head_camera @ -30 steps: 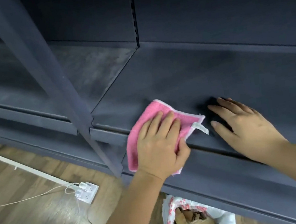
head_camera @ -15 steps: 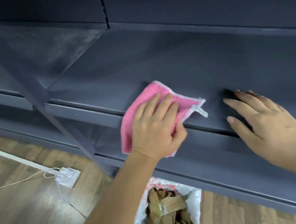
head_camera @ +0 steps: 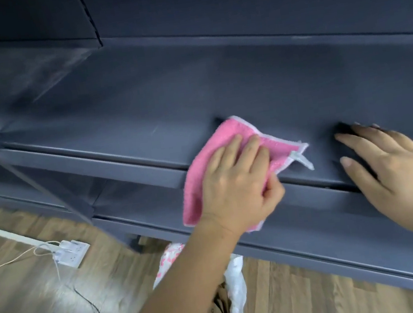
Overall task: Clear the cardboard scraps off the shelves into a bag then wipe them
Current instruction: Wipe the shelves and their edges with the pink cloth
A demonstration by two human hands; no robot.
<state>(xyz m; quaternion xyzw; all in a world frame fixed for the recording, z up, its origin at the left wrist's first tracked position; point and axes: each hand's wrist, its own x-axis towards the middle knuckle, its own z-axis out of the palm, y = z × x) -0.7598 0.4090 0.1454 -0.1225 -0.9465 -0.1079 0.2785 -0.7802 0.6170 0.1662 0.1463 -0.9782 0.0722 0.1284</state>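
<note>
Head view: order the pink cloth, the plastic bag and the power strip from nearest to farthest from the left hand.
1. pink cloth: under the left hand, touching it.
2. plastic bag: on the floor, below the hand.
3. power strip: on the floor, far to the left.

The left forearm hides most of the bag (head_camera: 235, 276) and cardboard scraps (head_camera: 220, 312); the left hand (head_camera: 235, 186) covers the middle of the cloth (head_camera: 201, 167).

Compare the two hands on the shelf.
The left hand holds a pink cloth over the shelf edge; the right hand lies bare on it. The left hand's fingers lie close together, the right hand's spread. Both rest at the shelf's front edge.
</note>
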